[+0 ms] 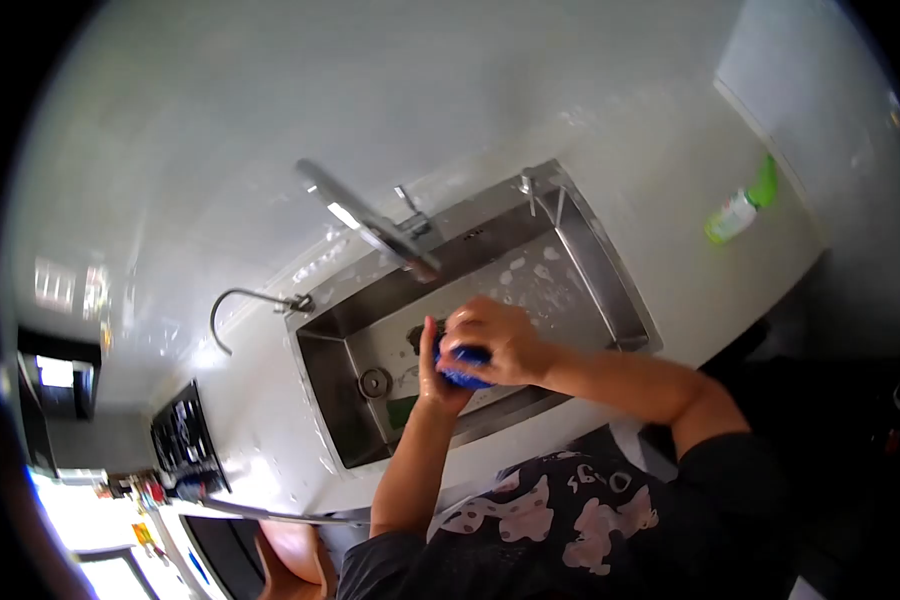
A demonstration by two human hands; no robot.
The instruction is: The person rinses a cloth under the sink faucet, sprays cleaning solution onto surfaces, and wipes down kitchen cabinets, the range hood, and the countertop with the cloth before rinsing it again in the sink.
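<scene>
While both hands meet over the steel sink (480,427), a small blue thing (463,367) is held between them. The left hand (444,385) is partly curled around its lower side, palm turned inward and fingers pointing up. The right hand (490,338) grips it from above, its fingers bent over the top. Neither is released, and the skin looks wet. What the blue thing is cannot be told, since the fingers hide much of it.

Below the hands, white suds (515,265) lie scattered over the sink floor. The round drain (374,383) sits toward the sink's left end, with a green item (402,411) near it, partly hidden by the left hand and forearm. A large, blurred faucet (370,225) reaches over the basin from the far side, and a thin curved tap (257,295) stands left of it. Well apart, on the right of the pale desk (660,180), is a green-and-white spray bottle (735,216).
</scene>
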